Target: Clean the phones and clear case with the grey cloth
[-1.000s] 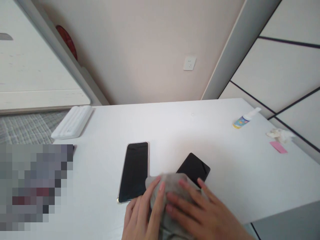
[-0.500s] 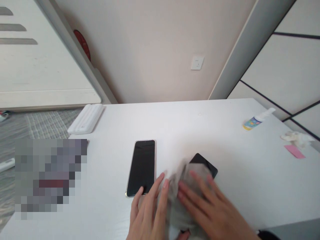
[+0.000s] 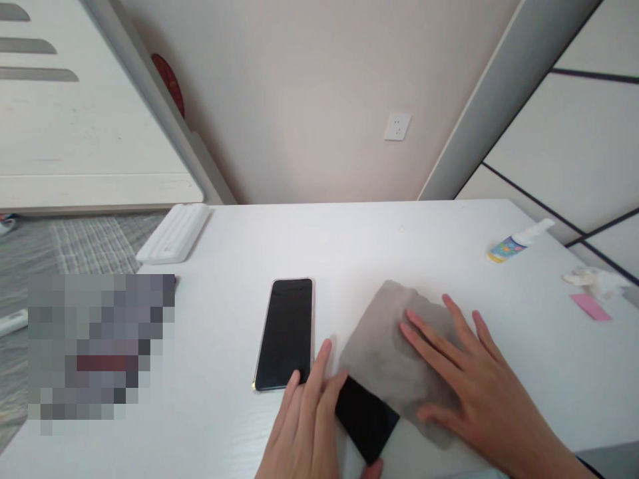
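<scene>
A black, flat device that looks like a phone [image 3: 367, 418] lies at an angle on the white table, its upper part hidden under a grey cloth [image 3: 382, 339]. My left hand [image 3: 309, 426] steadies it, fingers along its left edge and thumb tip at its bottom corner. Spread flat over the cloth is my right hand [image 3: 464, 379], fingers apart and pressing down on the fabric. Another phone [image 3: 285, 332], larger with a dark screen and clear case, lies to the left, its bottom edge close to my left fingertips.
At the right stands a small spray bottle [image 3: 519, 241] lying on its side, near a crumpled white tissue [image 3: 599, 281] and a pink slip [image 3: 590, 307]. A white case [image 3: 174, 233] rests at the table's left corner. A pixelated item [image 3: 104, 346] covers the left edge.
My right hand has moved right and its fingers have spread. The cloth now lies flatter and farther right, baring the device's lower end and covering its upper corner.
</scene>
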Demonstrator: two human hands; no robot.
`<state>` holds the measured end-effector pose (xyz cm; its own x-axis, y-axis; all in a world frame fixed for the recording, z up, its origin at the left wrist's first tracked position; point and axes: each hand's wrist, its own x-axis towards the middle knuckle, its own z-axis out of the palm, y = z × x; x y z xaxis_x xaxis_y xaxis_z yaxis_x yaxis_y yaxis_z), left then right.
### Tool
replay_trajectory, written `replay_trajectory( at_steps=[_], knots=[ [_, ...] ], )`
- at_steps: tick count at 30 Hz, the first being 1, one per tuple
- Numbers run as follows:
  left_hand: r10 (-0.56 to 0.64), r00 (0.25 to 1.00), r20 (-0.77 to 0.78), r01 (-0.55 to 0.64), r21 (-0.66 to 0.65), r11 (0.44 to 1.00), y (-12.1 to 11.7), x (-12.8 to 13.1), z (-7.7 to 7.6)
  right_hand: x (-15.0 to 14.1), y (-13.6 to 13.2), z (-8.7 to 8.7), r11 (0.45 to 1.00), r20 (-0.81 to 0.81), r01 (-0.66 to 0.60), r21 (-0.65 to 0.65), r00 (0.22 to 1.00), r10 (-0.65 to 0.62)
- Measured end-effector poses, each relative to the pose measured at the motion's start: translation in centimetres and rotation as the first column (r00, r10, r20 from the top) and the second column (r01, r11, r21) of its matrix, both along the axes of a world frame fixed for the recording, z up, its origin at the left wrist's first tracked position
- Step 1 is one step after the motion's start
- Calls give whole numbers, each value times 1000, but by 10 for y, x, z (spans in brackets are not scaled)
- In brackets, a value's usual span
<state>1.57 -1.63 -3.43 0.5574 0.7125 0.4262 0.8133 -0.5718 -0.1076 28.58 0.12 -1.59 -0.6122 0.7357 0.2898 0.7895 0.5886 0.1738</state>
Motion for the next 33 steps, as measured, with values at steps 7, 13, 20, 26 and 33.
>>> replay_trajectory(
  at_steps=[7, 13, 20, 26, 33],
  knots=[
    [-55, 985, 163, 61, -34, 998, 0, -3, -8, -6, 5, 0, 984, 21, -174, 26, 985, 173],
    [-39, 992, 122, 38, 10, 999, 1, 2, 1, -8, 5, -2, 966, 2, -258, 11, 966, 258],
    [-36, 986, 165, 47, -62, 997, -4, 0, -2, -12, 5, -1, 997, -28, -76, 17, 997, 76],
    [-24, 980, 200, 51, -133, 990, -9, -3, -8, -12, 4, -1, 997, -7, -76, -6, 997, 76],
    [-26, 979, 200, 47, -103, 994, -6, -6, -11, -13, 0, -4, 974, 8, -225, 18, 974, 224]
  ],
)
